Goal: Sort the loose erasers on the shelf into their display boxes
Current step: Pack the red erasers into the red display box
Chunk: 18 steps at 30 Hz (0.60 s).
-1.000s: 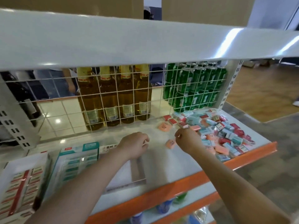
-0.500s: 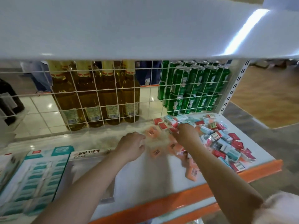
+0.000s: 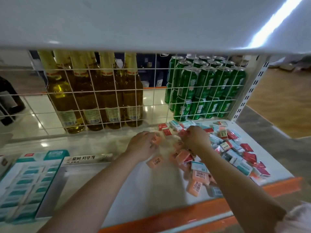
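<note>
Erasers: a loose heap [image 3: 234, 150] is spread over the right part of the white shelf [image 3: 104, 145], with red, teal and orange pieces mixed; a few orange ones lie apart on the near-left edge of the heap, one [image 3: 155, 161] just near of the left hand.

Left hand: the left hand [image 3: 143, 145] is curled, and an orange eraser [image 3: 155, 140] is pinched at its fingertips, just left of the heap.

Right hand: the right hand [image 3: 193, 138] is placed over the far-left edge of the heap with fingers bent; a red eraser [image 3: 182, 132] seems to be pinched, though this is blurred.

Boxes: a teal box [image 3: 27, 185] already filled with teal erasers is seen at the near left; beside it a grey box [image 3: 55, 184] with a printed header appears unfilled, its inside partly hidden by the forearm.

Step in hand: orange pieces are judged to be gathered out of the heap.

Doing it well: one colour should be collected at a time, pieces being stacked flat and label-up in the left hand, so that they can be laid in rows in the box without the heap being pushed over the orange front edge [image 3: 218, 206].
</note>
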Each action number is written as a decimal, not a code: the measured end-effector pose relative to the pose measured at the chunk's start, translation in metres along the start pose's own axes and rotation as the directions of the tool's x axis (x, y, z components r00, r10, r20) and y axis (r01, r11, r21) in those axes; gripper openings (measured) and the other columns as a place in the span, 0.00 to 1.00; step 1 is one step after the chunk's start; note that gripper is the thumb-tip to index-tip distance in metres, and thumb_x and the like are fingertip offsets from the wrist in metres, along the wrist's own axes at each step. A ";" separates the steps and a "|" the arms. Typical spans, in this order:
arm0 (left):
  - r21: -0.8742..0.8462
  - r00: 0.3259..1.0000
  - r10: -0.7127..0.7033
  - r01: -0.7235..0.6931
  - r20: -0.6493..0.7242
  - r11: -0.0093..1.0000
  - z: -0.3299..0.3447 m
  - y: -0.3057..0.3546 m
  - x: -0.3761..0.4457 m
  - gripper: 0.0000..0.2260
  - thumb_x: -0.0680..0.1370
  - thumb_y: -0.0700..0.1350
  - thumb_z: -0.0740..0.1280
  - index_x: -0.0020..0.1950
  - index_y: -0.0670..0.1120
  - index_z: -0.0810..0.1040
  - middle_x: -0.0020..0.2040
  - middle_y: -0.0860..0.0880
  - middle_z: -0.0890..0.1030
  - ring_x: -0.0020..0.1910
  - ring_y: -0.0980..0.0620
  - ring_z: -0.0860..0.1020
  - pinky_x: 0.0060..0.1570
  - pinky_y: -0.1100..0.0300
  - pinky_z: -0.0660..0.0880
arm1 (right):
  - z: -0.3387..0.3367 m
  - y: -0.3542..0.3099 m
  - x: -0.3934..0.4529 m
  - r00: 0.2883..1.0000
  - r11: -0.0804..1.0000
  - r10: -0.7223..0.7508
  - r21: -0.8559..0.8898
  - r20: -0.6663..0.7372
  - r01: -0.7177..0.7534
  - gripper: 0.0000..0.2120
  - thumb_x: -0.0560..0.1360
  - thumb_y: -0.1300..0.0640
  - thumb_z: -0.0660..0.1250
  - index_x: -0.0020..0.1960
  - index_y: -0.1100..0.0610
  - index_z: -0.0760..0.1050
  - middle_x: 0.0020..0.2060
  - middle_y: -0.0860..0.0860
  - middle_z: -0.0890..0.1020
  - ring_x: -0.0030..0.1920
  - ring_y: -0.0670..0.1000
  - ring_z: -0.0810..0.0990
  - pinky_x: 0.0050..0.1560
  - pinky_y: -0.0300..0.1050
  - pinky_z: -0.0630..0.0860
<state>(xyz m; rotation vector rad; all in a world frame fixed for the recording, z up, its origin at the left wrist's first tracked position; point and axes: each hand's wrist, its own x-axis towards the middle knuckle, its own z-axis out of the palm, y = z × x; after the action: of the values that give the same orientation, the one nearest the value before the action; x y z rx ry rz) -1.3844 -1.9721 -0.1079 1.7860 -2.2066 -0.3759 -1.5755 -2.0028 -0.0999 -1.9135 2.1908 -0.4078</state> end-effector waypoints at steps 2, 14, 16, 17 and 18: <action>-0.011 0.999 0.032 -0.032 -0.003 0.999 0.007 0.009 0.009 0.19 0.79 0.49 0.60 0.68 0.47 0.70 0.67 0.48 0.72 0.64 0.49 0.70 0.60 0.57 0.68 | -0.002 0.006 -0.001 1.000 0.999 -0.016 0.051 -0.002 0.016 0.05 0.73 0.58 0.63 0.46 0.58 0.77 0.41 0.54 0.79 0.42 0.54 0.78 0.34 0.39 0.68; 0.186 0.974 -0.019 -0.023 0.225 0.982 0.035 0.032 0.049 0.27 0.80 0.52 0.56 0.77 0.51 0.49 0.78 0.49 0.48 0.76 0.45 0.49 0.74 0.47 0.49 | -0.015 0.017 -0.007 0.995 0.978 -0.094 0.185 -0.031 0.098 0.08 0.76 0.57 0.63 0.52 0.59 0.77 0.47 0.54 0.80 0.40 0.50 0.73 0.40 0.40 0.67; 0.189 0.978 -0.024 -0.016 0.206 0.982 0.034 0.032 0.050 0.25 0.81 0.52 0.55 0.77 0.51 0.52 0.78 0.49 0.50 0.76 0.46 0.50 0.74 0.48 0.48 | -0.017 0.019 -0.007 0.995 0.978 -0.093 0.186 -0.029 0.097 0.08 0.77 0.58 0.61 0.51 0.59 0.77 0.47 0.54 0.81 0.40 0.49 0.73 0.39 0.40 0.66; 0.169 0.986 -0.002 -0.027 0.168 0.985 0.034 0.032 0.050 0.23 0.81 0.52 0.55 0.75 0.51 0.57 0.77 0.49 0.55 0.75 0.47 0.54 0.73 0.50 0.51 | -0.018 0.020 -0.008 0.995 0.978 -0.091 0.185 -0.028 0.094 0.08 0.77 0.59 0.61 0.51 0.59 0.77 0.47 0.54 0.81 0.40 0.50 0.73 0.39 0.40 0.67; 0.139 0.992 0.016 -0.034 0.124 0.990 0.033 0.032 0.050 0.20 0.81 0.52 0.55 0.73 0.50 0.63 0.74 0.49 0.62 0.72 0.47 0.61 0.70 0.52 0.57 | -0.018 0.021 -0.008 0.996 0.978 -0.085 0.188 -0.027 0.089 0.08 0.77 0.59 0.61 0.52 0.59 0.77 0.47 0.54 0.81 0.41 0.50 0.74 0.40 0.41 0.69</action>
<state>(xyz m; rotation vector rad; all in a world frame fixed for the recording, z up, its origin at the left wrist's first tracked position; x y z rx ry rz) -1.4360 -2.0135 -0.1242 1.8501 -2.3921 -0.3397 -1.6002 -1.9907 -0.0899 -1.9129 2.0032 -0.6272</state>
